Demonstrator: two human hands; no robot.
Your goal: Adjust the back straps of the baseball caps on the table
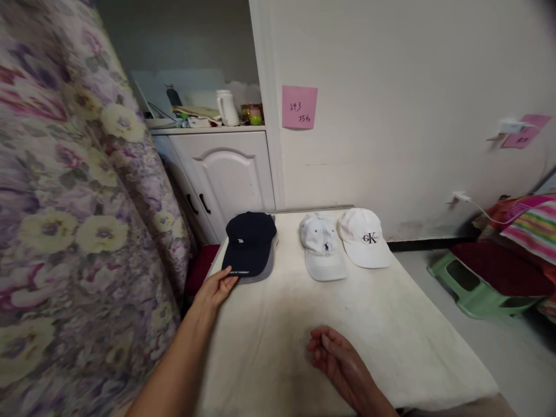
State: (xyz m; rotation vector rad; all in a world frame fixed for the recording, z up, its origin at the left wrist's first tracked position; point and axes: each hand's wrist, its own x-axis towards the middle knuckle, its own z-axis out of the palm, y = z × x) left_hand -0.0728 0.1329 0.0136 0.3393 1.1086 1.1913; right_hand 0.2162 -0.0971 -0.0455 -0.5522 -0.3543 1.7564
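A navy baseball cap (249, 243) sits at the left of the cloth-covered table (278, 347), stacked on a grey cap (270, 265) whose brim edge shows beneath it. My left hand (216, 287) pinches the navy cap's brim at its front left corner, thumb on top. Across the table lie a pale grey cap (324, 249) with a small dark blue emblem and a white cap (365, 238) with dark lettering, side by side with brims toward me. My right hand (334, 359) is over the near part of the table, loosely curled and holding nothing, apart from all the caps.
A floral curtain (87, 243) hangs close on the left. Behind the table stand a white cabinet (230, 174) and a wall bearing a pink note (299, 108). On the cabinet counter is a white jug (227, 108). A green stool (473, 295) stands on the floor at right.
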